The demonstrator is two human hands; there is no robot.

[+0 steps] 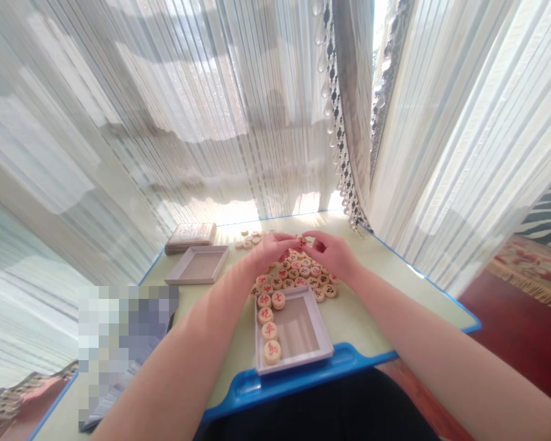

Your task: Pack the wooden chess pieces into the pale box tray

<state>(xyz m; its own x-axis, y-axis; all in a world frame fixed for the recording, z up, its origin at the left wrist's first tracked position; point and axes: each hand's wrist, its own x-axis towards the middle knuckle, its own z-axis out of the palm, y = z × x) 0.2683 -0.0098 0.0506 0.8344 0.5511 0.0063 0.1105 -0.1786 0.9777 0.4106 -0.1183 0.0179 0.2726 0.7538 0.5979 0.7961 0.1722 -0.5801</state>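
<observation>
Holding 1 piece (302, 242) (red-marked), 2 hands (329, 250) meet over the pile (305, 271).

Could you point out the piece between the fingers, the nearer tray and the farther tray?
Piece (302, 242), head view: its marked face.
Nearer tray (299, 327), head view: its inner floor.
Farther tray (199, 265), head view: its inner floor.

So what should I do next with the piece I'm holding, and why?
I'd probably set the red-marked piece in the near tray: it's between your left grip and right grip, five other red pieces are already there, and the tray's right side has room.
</observation>
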